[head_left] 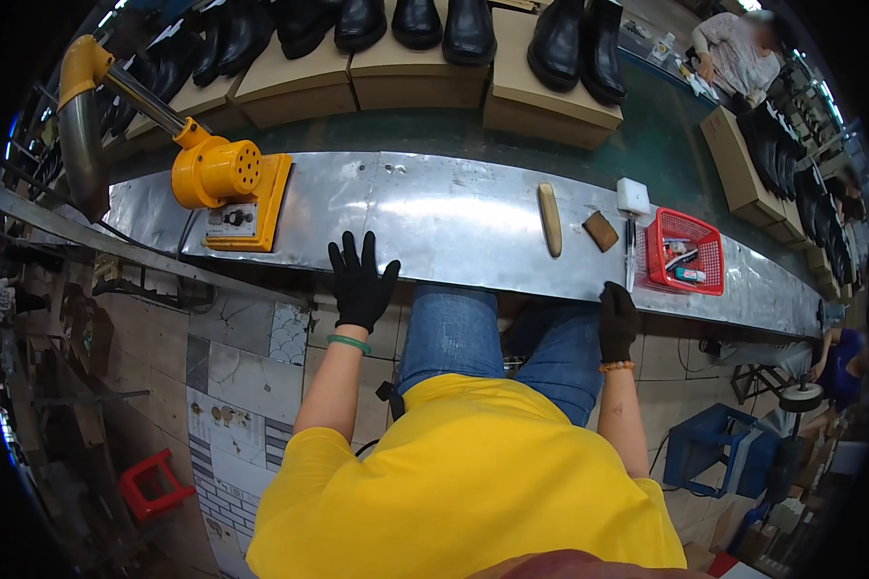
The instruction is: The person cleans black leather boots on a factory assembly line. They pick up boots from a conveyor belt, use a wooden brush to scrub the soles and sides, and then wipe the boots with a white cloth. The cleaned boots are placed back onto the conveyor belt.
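My left hand (362,288), in a black glove, rests on the near edge of the metal bench (434,203) with its fingers spread and nothing in them. At the same edge further right, my right hand (618,323), also in a black glove, is curled closed. Whatever it may hold is hidden. Just beyond it lies a slim tool with a dark part (630,236), below a white block (633,196). To the right stands a red plastic basket (710,261) with tubes and small items. A tapered wooden stick (550,220) and a small brown block (601,232) lie left of the tool.
A yellow machine (224,176) with a pipe arm stands on the bench's left. Behind the bench, black boots (469,34) stand on cardboard boxes (415,79) along a green surface. A person (739,53) sits across at far right. A red stool (154,485) is at lower left.
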A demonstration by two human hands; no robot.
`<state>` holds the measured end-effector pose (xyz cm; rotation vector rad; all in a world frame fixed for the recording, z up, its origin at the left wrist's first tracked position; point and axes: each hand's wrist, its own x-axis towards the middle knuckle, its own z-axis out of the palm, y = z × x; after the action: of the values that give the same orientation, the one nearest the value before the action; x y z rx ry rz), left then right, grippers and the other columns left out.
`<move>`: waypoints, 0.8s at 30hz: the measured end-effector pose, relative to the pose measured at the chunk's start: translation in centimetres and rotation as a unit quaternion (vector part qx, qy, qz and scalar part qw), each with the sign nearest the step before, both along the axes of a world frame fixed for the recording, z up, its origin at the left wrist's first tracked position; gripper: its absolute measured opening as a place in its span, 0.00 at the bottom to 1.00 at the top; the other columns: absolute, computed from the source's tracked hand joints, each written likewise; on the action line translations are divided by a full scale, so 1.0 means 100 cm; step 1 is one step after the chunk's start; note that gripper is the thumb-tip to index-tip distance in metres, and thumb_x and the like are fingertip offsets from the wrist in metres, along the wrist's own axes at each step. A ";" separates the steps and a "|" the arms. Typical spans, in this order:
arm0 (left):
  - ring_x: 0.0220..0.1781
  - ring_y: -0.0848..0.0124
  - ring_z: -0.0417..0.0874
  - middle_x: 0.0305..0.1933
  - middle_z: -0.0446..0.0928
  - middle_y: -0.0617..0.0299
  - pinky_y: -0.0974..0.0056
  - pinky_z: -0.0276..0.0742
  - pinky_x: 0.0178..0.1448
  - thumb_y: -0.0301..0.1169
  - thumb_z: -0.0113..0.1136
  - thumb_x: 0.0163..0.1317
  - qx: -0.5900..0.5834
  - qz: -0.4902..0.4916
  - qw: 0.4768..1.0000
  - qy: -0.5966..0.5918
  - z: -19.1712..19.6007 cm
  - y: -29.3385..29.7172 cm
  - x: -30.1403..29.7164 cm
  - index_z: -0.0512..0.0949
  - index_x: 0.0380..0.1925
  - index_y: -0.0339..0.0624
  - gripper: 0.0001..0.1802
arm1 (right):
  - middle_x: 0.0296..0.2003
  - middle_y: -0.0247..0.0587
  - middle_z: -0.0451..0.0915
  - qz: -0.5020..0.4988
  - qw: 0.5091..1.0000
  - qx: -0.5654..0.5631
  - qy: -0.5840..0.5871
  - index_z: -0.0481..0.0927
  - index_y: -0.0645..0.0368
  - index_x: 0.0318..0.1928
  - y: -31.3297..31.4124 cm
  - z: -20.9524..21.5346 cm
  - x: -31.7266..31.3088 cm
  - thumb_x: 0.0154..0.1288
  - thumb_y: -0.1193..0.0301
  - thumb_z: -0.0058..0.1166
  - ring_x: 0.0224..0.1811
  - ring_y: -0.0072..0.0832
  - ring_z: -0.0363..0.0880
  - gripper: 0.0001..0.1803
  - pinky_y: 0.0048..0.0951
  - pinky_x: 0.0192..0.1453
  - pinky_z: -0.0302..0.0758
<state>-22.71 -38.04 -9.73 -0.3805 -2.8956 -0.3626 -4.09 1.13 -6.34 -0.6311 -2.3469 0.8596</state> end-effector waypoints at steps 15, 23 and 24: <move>0.69 0.46 0.55 0.67 0.60 0.51 0.27 0.35 0.65 0.56 0.54 0.54 -0.019 -0.121 0.992 0.040 0.032 0.011 -0.030 0.66 0.62 0.57 0.35 | 0.42 0.51 0.74 -0.068 0.957 0.215 -0.185 0.66 0.52 0.60 -0.069 0.020 -0.104 0.52 0.51 0.60 0.42 0.46 0.75 0.37 0.44 0.45 0.72; 0.70 0.47 0.54 0.69 0.57 0.54 0.27 0.34 0.65 0.58 0.51 0.55 -0.004 -0.174 0.985 -0.012 0.035 0.014 -0.040 0.64 0.63 0.58 0.36 | 0.30 0.48 0.76 -0.117 0.955 0.215 -0.168 0.77 0.54 0.46 -0.071 0.009 -0.111 0.56 0.60 0.56 0.32 0.45 0.76 0.18 0.45 0.36 0.72; 0.70 0.47 0.54 0.69 0.57 0.54 0.27 0.34 0.65 0.58 0.51 0.55 -0.006 -0.176 0.984 -0.014 0.036 0.015 -0.041 0.65 0.63 0.58 0.36 | 0.30 0.47 0.76 -0.111 0.957 0.213 -0.163 0.77 0.54 0.45 -0.069 0.008 -0.110 0.56 0.60 0.56 0.32 0.45 0.76 0.18 0.45 0.35 0.72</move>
<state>-26.83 -36.56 -6.08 -0.9000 -2.8528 -0.4064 -15.12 -5.72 -5.58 -0.8771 -2.5703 0.1418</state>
